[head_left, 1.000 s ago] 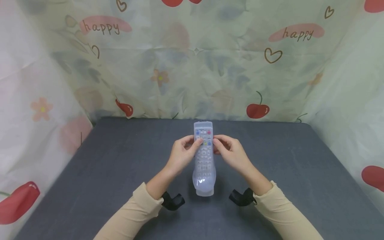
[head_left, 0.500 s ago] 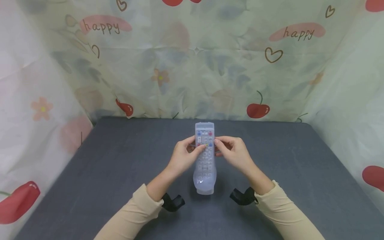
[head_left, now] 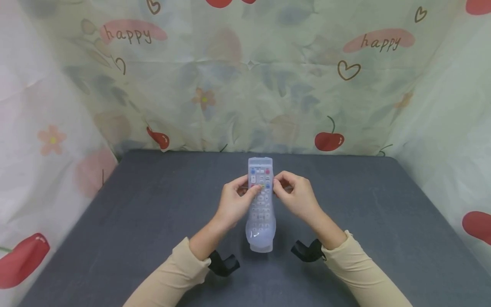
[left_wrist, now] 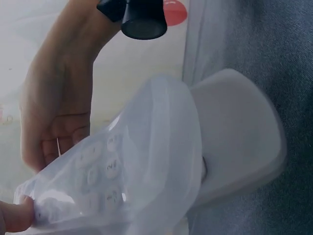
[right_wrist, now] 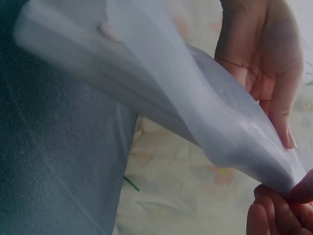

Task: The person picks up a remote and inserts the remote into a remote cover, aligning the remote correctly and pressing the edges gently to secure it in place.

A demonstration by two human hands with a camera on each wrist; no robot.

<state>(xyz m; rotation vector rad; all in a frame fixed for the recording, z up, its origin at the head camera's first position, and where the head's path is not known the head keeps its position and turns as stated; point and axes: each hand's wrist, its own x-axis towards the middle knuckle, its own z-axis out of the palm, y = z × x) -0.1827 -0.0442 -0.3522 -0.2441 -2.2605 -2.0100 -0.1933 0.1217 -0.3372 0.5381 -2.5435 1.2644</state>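
Observation:
A remote control (left_wrist: pixel 239 122) with coloured and white buttons sits inside a translucent soft cover (head_left: pixel 261 235). Its pale near end sticks out past the cover's lip, tilted over the dark table. My left hand (head_left: pixel 233 204) grips it from the left side, thumb lying across the buttons and fingers behind. On the other side, my right hand (head_left: pixel 300 195) pinches at the right edge of the cover, thumb against curled index finger. The right wrist view shows those fingers (right_wrist: pixel 276 210) right at the cover's narrow end, where the cover bulges loosely along its side.
Dark grey cloth covers the table (head_left: pixel 161 221). A printed curtain (head_left: pixel 249 106) with cherries, hearts and flowers hangs behind and along both sides. Black wrist mounts (head_left: pixel 224 263) jut inward beneath both forearms.
My left thumb has slid slightly down the buttons. My right fingers have drawn into a tighter pinch at the cover's edge, the index knuckle rising. The remote shifted slightly right, then back left.

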